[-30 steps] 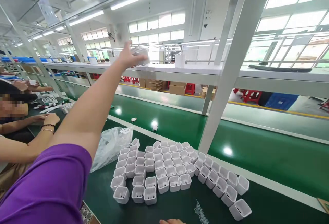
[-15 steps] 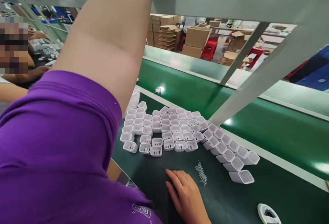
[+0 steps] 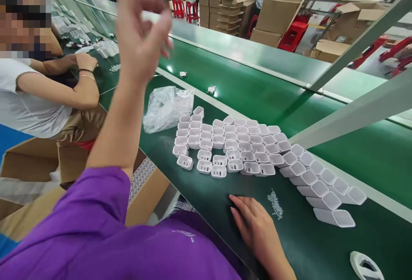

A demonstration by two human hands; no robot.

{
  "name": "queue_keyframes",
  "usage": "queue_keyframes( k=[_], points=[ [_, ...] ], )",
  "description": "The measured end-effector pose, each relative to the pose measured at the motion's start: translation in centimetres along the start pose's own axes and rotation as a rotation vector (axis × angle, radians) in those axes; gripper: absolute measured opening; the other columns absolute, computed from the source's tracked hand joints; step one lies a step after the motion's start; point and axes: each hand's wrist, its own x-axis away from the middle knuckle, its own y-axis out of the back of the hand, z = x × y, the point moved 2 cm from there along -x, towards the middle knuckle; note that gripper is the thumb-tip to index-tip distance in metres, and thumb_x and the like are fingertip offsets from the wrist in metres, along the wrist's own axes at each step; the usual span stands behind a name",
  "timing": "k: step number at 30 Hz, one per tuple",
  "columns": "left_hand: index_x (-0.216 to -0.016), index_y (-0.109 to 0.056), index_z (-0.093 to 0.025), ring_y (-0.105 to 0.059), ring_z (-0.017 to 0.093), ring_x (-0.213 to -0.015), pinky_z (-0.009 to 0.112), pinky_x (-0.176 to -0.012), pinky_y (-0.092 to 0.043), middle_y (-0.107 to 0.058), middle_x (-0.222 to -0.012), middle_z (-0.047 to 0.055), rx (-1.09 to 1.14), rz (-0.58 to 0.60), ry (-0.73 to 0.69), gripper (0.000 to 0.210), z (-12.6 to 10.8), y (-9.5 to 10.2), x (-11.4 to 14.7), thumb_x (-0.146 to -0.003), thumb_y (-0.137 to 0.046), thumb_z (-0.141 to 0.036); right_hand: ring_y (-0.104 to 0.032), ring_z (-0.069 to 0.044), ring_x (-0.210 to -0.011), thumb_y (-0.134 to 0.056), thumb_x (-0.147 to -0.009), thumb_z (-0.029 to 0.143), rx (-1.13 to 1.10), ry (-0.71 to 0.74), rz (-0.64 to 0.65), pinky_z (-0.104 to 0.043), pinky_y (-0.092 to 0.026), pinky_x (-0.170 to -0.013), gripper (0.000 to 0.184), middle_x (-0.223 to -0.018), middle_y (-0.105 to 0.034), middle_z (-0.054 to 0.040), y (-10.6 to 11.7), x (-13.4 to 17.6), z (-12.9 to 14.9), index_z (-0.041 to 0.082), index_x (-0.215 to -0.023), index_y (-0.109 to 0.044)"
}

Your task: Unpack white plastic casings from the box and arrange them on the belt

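Observation:
My left hand (image 3: pixel 140 31) is raised high on the left, above the bench edge. It is blurred, its fingers loosely bent and apart, and nothing shows in it. Flat on the dark green bench (image 3: pixel 206 205) rests my right hand (image 3: pixel 254 224), fingers stretched out and holding nothing. Beyond it stand several rows of small white plastic cups (image 3: pixel 236 136), open at the top, some with slots in the bottom. A little pile of small clear pieces (image 3: pixel 275 204) lies just right of my right hand.
A clear plastic bag (image 3: pixel 169 106) lies left of the cups. A cardboard box (image 3: pixel 148 203) of small white parts stands below the bench edge. A slanted metal post (image 3: pixel 347 112) rises at the right, and a white ring-shaped part (image 3: pixel 366 266) lies nearby. A co-worker's arm (image 3: pixel 61 87) is at left.
My left arm has come down from the overhead shelf, bringing the hand into view. The view has shifted, uncovering the plastic bag and the box. My right hand stays on the bench.

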Motion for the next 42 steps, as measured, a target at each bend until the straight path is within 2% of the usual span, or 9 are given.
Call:
queue_keyframes(
  k=[1,2,4,8,17,22,27,33,42],
  points=[
    [-0.124,-0.032,-0.028,-0.048,-0.003,-0.059,0.018,-0.046,-0.041,-0.056,-0.104,-0.012,0.154,-0.083,0.166,0.045,0.5,-1.0,3.0,-0.095,-0.044,-0.06,-0.07,-0.019,-0.084,-0.042,-0.1,0.024,-0.004,-0.001,0.002,-0.034,-0.06,-0.075,0.026,-0.095,-0.072,-0.0076,-0.1,0.0,0.0,0.019,-0.114,-0.064],
    [-0.118,-0.037,-0.025,-0.048,-0.003,-0.061,0.018,-0.049,-0.041,-0.058,-0.097,-0.011,0.268,-0.04,0.322,0.048,1.0,-2.5,5.9,-0.091,-0.049,-0.063,-0.07,-0.019,-0.084,-0.043,-0.1,0.024,-0.006,-0.004,0.006,-0.033,-0.06,-0.074,0.026,-0.095,-0.072,-0.0074,-0.1,-0.1,-0.1,0.019,-0.113,-0.064],
    [-0.108,-0.043,-0.022,-0.044,-0.002,-0.058,0.018,-0.052,-0.037,-0.057,-0.082,-0.01,0.383,-0.137,0.517,0.053,2.0,-5.4,10.8,-0.086,-0.051,-0.069,-0.069,-0.019,-0.085,-0.044,-0.1,0.025,-0.005,-0.019,0.032,-0.033,-0.059,-0.074,0.025,-0.097,-0.072,-0.0072,-0.2,-0.2,-0.1,0.019,-0.113,-0.064],
    [-0.097,-0.052,-0.025,-0.048,0.006,-0.058,0.025,-0.053,-0.039,-0.059,-0.075,-0.005,0.537,-0.294,0.602,0.053,3.2,-9.3,15.3,-0.08,-0.051,-0.075,-0.068,-0.018,-0.087,-0.047,-0.099,0.026,-0.029,-0.068,0.073,-0.031,-0.058,-0.077,0.022,-0.099,-0.071,-0.0068,-0.1,-0.6,-0.1,0.02,-0.111,-0.065],
    [-0.096,-0.06,-0.029,-0.062,0.014,-0.069,0.029,-0.056,-0.045,-0.066,-0.079,0.0,0.546,-0.19,0.519,0.029,3.8,-9.8,16.3,-0.09,-0.051,-0.055,-0.069,-0.018,-0.082,-0.051,-0.097,0.024,-0.018,-0.114,0.089,-0.03,-0.058,-0.07,0.018,-0.094,-0.072,-0.0051,-0.6,-1.4,-0.6,0.023,-0.108,-0.065],
    [-0.096,-0.06,-0.022,-0.064,0.014,-0.074,0.027,-0.058,-0.045,-0.067,-0.076,0.0,0.485,-0.09,0.483,0.025,3.0,-10.2,16.2,-0.093,-0.052,-0.045,-0.069,-0.016,-0.074,-0.052,-0.096,0.023,0.014,-0.165,0.078,-0.027,-0.056,-0.064,0.018,-0.087,-0.071,-0.0045,-0.7,-1.5,-0.5,0.024,-0.108,-0.066],
    [-0.089,-0.06,-0.032,-0.066,0.02,-0.072,0.034,-0.052,-0.046,-0.067,-0.08,0.001,0.391,-0.072,0.445,0.022,2.7,-10.2,16.0,-0.093,-0.046,-0.047,-0.07,-0.016,-0.073,-0.056,-0.093,0.016,0.081,-0.133,0.031,-0.026,-0.056,-0.065,0.018,-0.088,-0.071,-0.0029,-0.1,-2.9,1.1,0.024,-0.104,-0.067],
    [-0.088,-0.058,-0.027,-0.058,0.015,-0.059,0.031,-0.049,-0.041,-0.064,-0.07,-0.001,0.341,-0.032,0.337,0.018,2.7,-10.4,15.9,-0.096,-0.043,-0.033,-0.067,-0.018,-0.084,-0.06,-0.089,0.008,0.134,0.045,0.067,-0.031,-0.054,-0.075,0.029,-0.1,-0.069,-0.0052,0.0,-9.4,2.8,0.025,-0.112,-0.065],
    [-0.082,-0.054,-0.025,-0.056,0.011,-0.052,0.029,-0.046,-0.038,-0.062,-0.065,-0.003,0.348,-0.044,0.266,0.015,2.7,-10.4,15.8,-0.095,-0.045,-0.024,-0.056,-0.03,-0.109,-0.062,-0.091,0.023,0.282,0.192,0.227,-0.049,-0.049,-0.087,0.01,-0.126,-0.059,-0.0107,-5.0,-19.6,3.2,0.022,-0.096,-0.07]
  ],
)
